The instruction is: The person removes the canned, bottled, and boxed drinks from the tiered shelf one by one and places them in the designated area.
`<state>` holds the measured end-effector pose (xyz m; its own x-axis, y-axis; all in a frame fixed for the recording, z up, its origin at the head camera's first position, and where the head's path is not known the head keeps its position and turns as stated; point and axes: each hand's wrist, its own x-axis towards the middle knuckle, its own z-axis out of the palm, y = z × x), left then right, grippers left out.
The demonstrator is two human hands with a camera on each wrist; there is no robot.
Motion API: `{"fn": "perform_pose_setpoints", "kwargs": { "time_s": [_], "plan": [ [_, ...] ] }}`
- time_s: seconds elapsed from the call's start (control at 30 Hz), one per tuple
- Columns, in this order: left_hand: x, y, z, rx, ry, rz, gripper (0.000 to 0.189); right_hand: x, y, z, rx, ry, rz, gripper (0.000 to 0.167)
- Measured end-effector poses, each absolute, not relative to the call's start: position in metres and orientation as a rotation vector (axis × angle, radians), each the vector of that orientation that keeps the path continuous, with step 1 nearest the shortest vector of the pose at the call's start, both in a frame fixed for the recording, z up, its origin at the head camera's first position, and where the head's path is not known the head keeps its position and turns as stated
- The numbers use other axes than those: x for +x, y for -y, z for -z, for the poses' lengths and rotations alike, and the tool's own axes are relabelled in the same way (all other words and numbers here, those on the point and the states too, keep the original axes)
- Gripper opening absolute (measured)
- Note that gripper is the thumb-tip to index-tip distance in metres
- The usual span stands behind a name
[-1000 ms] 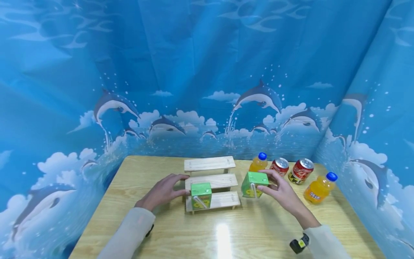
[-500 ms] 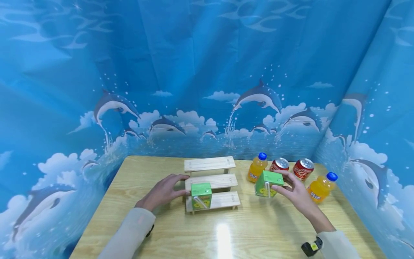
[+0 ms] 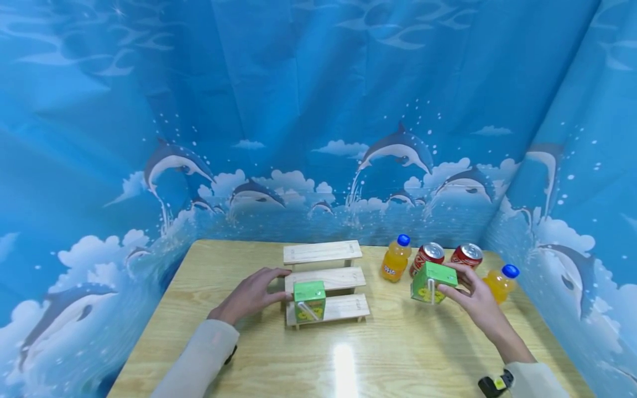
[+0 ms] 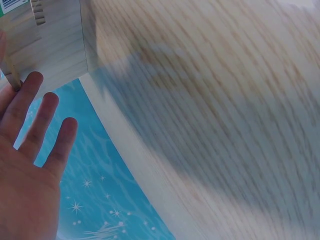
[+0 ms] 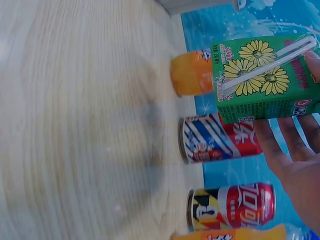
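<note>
A small three-step wooden rack stands on the table, with a green drink carton upright at the left of its lowest step. My left hand holds the rack's left side between thumb and index finger; its other fingers are stretched out. Above the table at the right, my right hand grips a second green drink carton by its right side. In the right wrist view this carton shows yellow flowers and a white straw, with the thumb on the straw side.
Behind the held carton stand two red cola cans. An orange drink bottle with a blue cap stands left of them, another orange drink bottle to the right. A blue dolphin-print curtain surrounds the wooden table.
My right hand has carried the green drink carton to the right, away from the rack and in front of the cans. My left hand and the rack have stayed where they were.
</note>
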<state>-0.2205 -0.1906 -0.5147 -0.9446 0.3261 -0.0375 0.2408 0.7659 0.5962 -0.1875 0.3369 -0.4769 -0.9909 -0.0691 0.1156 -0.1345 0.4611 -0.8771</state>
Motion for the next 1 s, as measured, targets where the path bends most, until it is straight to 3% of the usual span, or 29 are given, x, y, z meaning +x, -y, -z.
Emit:
{"fn": "perform_pose_setpoints", "kwargs": {
  "time_s": [1.0],
  "plan": [
    [-0.22, 0.189, 0.513, 0.437, -2.822, -0.912, 0.068, -0.183, -0.383, 0.508, -0.052, 2.588, -1.541, 0.073]
  ]
}}
